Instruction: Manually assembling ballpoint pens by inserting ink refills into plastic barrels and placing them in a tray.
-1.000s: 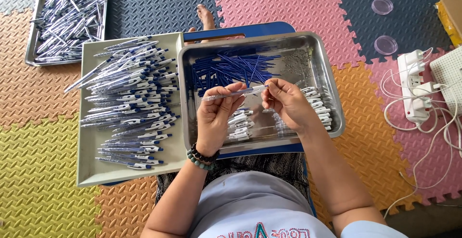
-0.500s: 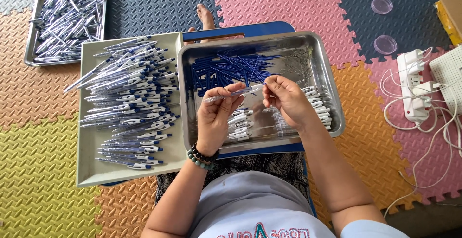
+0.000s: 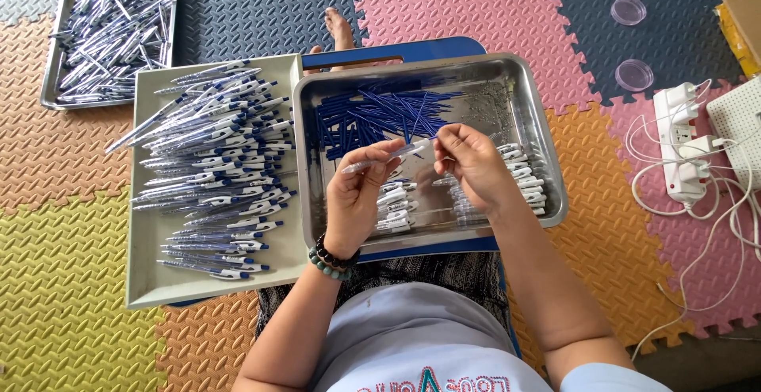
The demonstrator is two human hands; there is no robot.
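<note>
Over the steel tray [image 3: 547,162] | I see left hand [image 3: 358,194] pinching clear pen barrel [image 3: 388,156] | right hand [image 3: 469,162] fingers closed at its tip, drawn closer than before | insertion under way

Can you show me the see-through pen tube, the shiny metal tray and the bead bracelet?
pen tube [image 3: 384,156], head view, its middle.
metal tray [image 3: 547,158], head view, right rim.
bead bracelet [image 3: 329,261], head view, its beads.

A white power strip [image 3: 682,142] with cables lies near two clear round lids [image 3: 632,42] on foam floor mats [image 3: 71,273].
</note>
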